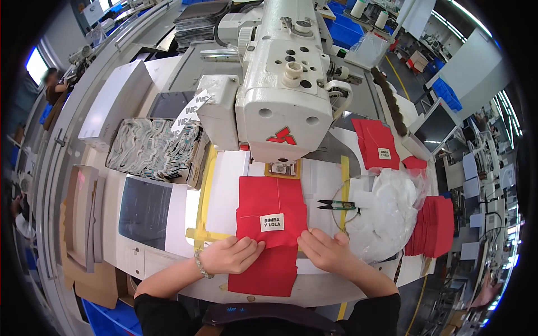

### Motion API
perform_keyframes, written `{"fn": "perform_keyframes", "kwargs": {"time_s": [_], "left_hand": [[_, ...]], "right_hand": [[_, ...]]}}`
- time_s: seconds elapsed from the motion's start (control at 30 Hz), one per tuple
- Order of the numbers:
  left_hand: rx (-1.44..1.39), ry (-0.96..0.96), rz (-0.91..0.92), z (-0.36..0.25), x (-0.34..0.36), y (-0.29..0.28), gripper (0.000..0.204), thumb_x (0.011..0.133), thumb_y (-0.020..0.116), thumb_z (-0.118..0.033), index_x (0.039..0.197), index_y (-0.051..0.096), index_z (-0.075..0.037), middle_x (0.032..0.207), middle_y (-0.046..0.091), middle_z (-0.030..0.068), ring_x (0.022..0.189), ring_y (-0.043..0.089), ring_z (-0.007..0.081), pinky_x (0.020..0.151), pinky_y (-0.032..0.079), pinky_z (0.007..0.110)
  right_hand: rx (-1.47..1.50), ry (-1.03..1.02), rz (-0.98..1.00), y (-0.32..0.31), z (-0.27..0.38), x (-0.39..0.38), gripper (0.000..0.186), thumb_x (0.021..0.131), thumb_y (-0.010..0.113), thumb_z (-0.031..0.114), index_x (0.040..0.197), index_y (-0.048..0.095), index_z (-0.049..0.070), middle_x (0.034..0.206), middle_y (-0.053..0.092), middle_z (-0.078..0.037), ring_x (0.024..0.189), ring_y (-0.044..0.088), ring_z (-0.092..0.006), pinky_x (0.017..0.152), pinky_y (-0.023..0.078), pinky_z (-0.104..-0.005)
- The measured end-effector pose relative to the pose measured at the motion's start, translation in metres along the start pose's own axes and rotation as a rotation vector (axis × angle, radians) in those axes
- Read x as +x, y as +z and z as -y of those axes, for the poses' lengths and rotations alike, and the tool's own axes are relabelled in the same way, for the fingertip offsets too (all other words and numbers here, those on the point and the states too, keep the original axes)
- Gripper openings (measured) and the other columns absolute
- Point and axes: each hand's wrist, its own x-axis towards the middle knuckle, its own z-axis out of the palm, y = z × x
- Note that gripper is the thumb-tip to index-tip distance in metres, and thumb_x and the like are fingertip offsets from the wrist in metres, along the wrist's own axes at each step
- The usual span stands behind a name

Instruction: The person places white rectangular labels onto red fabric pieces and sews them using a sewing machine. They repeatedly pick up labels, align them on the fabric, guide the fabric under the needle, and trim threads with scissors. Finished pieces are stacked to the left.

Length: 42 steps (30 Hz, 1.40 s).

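Observation:
A red fabric piece lies on the sewing table, its far end near the sewing machine. A small white label with dark lettering sits on its middle, and a loose pale thread runs beside it. Below the label, one red layer overlaps another. My left hand has its fingers closed on the fabric's left side. Over at the right edge, my right hand pinches the same layer between thumb and fingers. Green-handled thread snips rest to the right of the fabric.
An open box of folded white labels stands at the left. To the right are a white plastic bag, a stack of red pieces and another labelled red pile. Yellow tape marks the tabletop.

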Motion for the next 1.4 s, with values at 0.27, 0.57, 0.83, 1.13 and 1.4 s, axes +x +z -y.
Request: {"fn": "perform_keyframes", "kwargs": {"time_s": [0.27,0.57,0.83,1.13,1.4], "left_hand": [[0.019,-0.17,0.135,-0.018,-0.031,-0.008,0.042,0.076,0.06,-0.015,0.116,0.065,-0.003,0.092,0.059,-0.0006,0.085,0.055,0.0127,0.069,0.038,0.024],[-0.347,-0.612,-0.049,-0.021,-0.047,0.003,0.027,0.072,0.066,-0.006,0.099,0.068,-0.005,0.096,0.064,0.0048,0.071,0.063,0.019,0.059,0.05,0.031],[-0.444,-0.751,-0.298,-0.029,-0.059,-0.003,0.024,0.068,0.071,0.003,0.091,0.071,-0.005,0.09,0.071,0.0087,0.065,0.068,0.0197,0.053,0.053,0.028],[-0.212,-0.628,-0.236,-0.038,-0.066,-0.018,0.025,0.069,0.067,0.003,0.093,0.072,-0.004,0.085,0.07,0.007,0.054,0.061,0.0156,0.044,0.046,0.027],[-0.157,-0.609,-0.2,-0.041,-0.072,-0.028,0.03,0.069,0.064,0.0,0.099,0.071,-0.001,0.089,0.07,0.008,0.055,0.061,0.0123,0.048,0.046,0.025]], "right_hand": [[-0.094,0.496,0.283,0.026,-0.03,-0.031,0.047,0.079,0.072,0.025,0.122,0.058,0.012,0.125,0.057,-0.004,0.111,0.053,-0.0155,0.089,0.032,-0.0404],[0.042,0.436,0.208,0.049,-0.049,-0.043,0.028,0.081,0.063,0.009,0.108,0.06,0.008,0.087,0.057,-0.006,0.081,0.058,-0.022,0.08,0.042,-0.0367],[0.314,0.51,0.137,0.04,-0.045,0.007,0.036,0.08,0.06,0.006,0.116,0.059,0.008,0.084,0.055,-0.009,0.068,0.059,-0.0266,0.058,0.046,-0.0374],[0.241,0.161,0.156,0.048,-0.025,0.073,0.033,0.084,0.066,0.016,0.117,0.065,0.016,0.082,0.053,-0.004,0.064,0.059,-0.0187,0.053,0.046,-0.0322],[0.299,-0.025,0.161,0.068,-0.01,0.104,0.032,0.075,0.062,0.01,0.106,0.065,0.01,0.079,0.055,-0.002,0.063,0.061,-0.0165,0.054,0.047,-0.0312]]}}
